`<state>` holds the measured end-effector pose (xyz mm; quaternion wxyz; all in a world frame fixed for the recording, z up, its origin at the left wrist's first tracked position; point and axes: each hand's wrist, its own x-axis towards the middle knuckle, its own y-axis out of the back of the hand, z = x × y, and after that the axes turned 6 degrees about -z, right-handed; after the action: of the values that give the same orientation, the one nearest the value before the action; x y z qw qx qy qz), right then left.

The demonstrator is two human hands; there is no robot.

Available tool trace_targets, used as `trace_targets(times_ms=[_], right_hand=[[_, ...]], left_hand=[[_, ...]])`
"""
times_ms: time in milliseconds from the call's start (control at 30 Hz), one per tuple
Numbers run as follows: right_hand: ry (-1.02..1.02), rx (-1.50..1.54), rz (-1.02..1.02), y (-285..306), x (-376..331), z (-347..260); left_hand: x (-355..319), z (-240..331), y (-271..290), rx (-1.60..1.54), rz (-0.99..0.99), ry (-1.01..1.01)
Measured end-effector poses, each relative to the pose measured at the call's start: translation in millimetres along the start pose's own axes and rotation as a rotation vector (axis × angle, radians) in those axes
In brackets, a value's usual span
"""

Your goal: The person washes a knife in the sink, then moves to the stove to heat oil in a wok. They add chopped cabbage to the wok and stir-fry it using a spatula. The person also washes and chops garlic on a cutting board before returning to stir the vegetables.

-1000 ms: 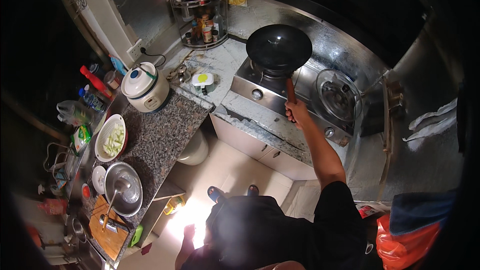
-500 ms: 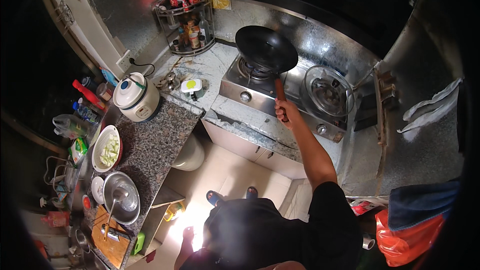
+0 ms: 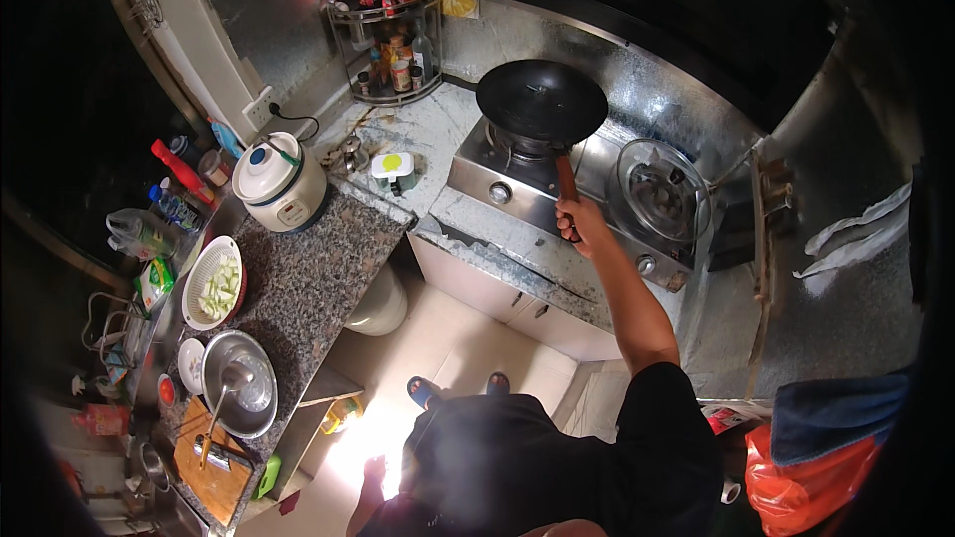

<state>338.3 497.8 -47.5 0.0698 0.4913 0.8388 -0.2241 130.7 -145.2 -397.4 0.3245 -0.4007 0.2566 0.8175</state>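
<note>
My right hand (image 3: 585,225) is wrapped round the brown wooden handle (image 3: 566,179) of a black wok (image 3: 542,104). The wok is over the left burner of a steel gas stove (image 3: 474,174), its opening up and nothing seen inside but a shine. Whether its base touches the burner cannot be made out. A round glass lid (image 3: 637,201) lies over the right burner. My left hand (image 3: 374,467) hangs low beside my body, above the floor, against a bright glare; its fingers are too dark and small to read.
Along the left counter are a cream rice cooker (image 3: 281,189), a white basket (image 3: 193,283) of cut pale-green vegetable, a steel bowl (image 3: 261,418) with a ladle (image 3: 237,376), and a wooden board (image 3: 204,482). A bottle rack (image 3: 386,89) fills the corner. An orange-red bag (image 3: 806,477) hangs at right.
The wok's rim has tipped to a slightly different angle, its far edge a little lower. My right hand keeps its grip. The whole view has shifted slightly.
</note>
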Motion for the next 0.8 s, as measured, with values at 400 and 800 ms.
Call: trace_targets(times_ms=[400, 800], right_hand=[[0.002, 0.200, -0.128, 10.5, 0.8, 11.2], [-0.087, 0.109, -0.002, -22.3, -7.0, -34.4]], left_hand=[[15.5, 15.5, 6.0, 0.013, -0.006, -0.028], [5.2, 0.3, -2.7, 0.003, -0.015, -0.003]])
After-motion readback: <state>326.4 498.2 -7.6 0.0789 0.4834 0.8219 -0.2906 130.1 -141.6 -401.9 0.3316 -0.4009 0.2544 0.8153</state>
